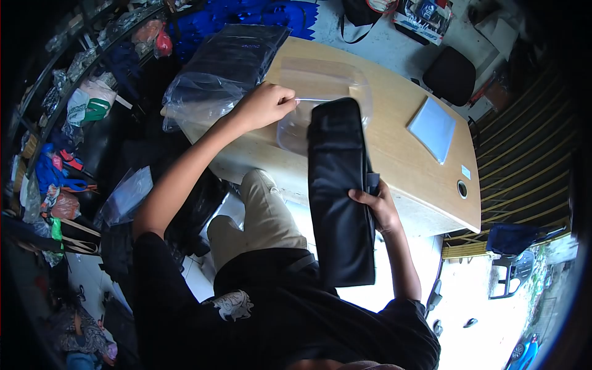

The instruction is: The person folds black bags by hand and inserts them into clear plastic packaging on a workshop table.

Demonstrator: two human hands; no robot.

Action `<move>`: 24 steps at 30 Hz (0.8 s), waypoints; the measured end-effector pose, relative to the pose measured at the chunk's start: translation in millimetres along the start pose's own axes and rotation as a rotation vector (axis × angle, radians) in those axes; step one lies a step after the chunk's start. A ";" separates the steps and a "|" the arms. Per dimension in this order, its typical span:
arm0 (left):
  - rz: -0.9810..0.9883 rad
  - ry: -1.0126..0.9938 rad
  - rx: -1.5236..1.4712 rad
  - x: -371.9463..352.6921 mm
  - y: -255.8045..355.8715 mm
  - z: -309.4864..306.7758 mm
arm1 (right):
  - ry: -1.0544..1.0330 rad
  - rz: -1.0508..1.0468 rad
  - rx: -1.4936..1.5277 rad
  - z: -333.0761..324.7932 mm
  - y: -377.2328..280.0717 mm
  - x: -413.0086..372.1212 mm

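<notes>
A long black case (339,203), soft and slightly shiny, is held upright in front of my body by my right hand (379,208). The thumb lies on its front and the other fingers are behind it; a small dark tab shows at its side. My left hand (271,103) is closed in a pinch above the table, at the edge of a clear plastic piece (324,74) with rounded corners. From the fingertips a thin pale line, seemingly the plastic's edge, runs toward the case's top. The case hides part of the plastic.
Clear bags with dark contents (228,58) lie on the wooden table's (401,166) left end. A stack of plastic-covered sheets (433,128) is toward the right. Shelves with bagged goods (80,105) line the left; a black chair (450,74) stands beyond the table.
</notes>
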State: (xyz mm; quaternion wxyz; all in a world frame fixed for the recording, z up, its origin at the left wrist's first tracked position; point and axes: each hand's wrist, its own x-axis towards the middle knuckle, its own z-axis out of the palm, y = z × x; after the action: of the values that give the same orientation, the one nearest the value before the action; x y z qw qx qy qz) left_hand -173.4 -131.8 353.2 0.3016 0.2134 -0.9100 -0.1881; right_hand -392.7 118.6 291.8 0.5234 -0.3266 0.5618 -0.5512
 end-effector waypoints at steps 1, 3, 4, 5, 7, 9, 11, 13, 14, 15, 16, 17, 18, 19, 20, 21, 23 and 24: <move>0.000 -0.006 -0.011 -0.1 1.3 0.7 | -0.001 -0.004 -0.003 4.9 -4.4 -1.3; -0.001 -0.017 -0.033 0.8 5.5 2.0 | 0.012 -0.173 -0.163 12.2 -14.8 -3.7; -0.001 -0.013 -0.032 2.4 7.7 2.8 | -0.036 -0.149 -0.289 9.3 -18.9 -2.6; -0.002 -0.007 -0.035 4.7 11.9 3.4 | -0.037 -0.150 -0.290 10.2 -24.3 -2.0; 0.000 -0.001 -0.040 6.9 19.7 3.3 | -0.231 -0.157 -0.514 12.5 -34.8 -0.8; 0.108 -0.096 -0.049 10.2 32.3 -0.9 | -0.222 -0.161 -0.485 14.4 -35.7 6.8; 0.267 -0.117 -0.036 4.1 41.5 0.9 | -0.109 0.108 -0.218 18.2 -47.6 12.0; 0.300 -0.161 0.037 -5.4 51.9 3.3 | -0.107 0.249 0.018 3.1 -48.2 30.9; 0.250 -0.173 0.024 -9.9 56.7 4.3 | -0.135 0.190 0.302 8.2 -46.4 33.5; 0.255 -0.169 0.029 -11.7 58.0 2.5 | -0.164 0.126 0.584 14.1 -46.8 35.2; 0.240 -0.151 -0.002 -13.2 58.5 -0.8 | -0.197 -0.055 0.587 21.4 -43.8 29.0; 0.224 -0.133 -0.032 -13.7 58.9 -3.5 | -0.201 -0.060 0.584 24.6 -43.2 32.9; 0.226 -0.128 -0.028 -13.4 59.6 -5.0 | -0.182 -0.052 0.686 25.8 -40.1 40.5; 0.220 -0.108 -0.020 -13.4 60.6 -5.8 | -0.164 -0.040 0.787 25.7 -36.8 49.8; 0.213 -0.090 -0.011 -13.6 61.5 -7.0 | -0.083 0.111 0.563 15.4 -39.3 65.6; 0.206 -0.073 -0.002 -14.0 61.5 -8.2 | 0.048 0.026 0.141 36.0 -65.1 46.1; 0.208 -0.084 -0.006 -11.1 62.5 -10.2 | 0.046 -0.294 -0.195 40.7 -59.1 58.0; 0.268 -0.039 -0.024 -9.8 66.3 -7.3 | 0.043 -0.303 -0.198 40.8 -60.6 62.8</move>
State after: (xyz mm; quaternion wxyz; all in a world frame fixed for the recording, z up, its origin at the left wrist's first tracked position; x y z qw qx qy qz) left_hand -180.0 -72.8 385.3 0.3090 0.0829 -0.9337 -0.1610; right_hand -381.8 37.2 342.1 0.3873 -0.4457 0.5689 -0.5725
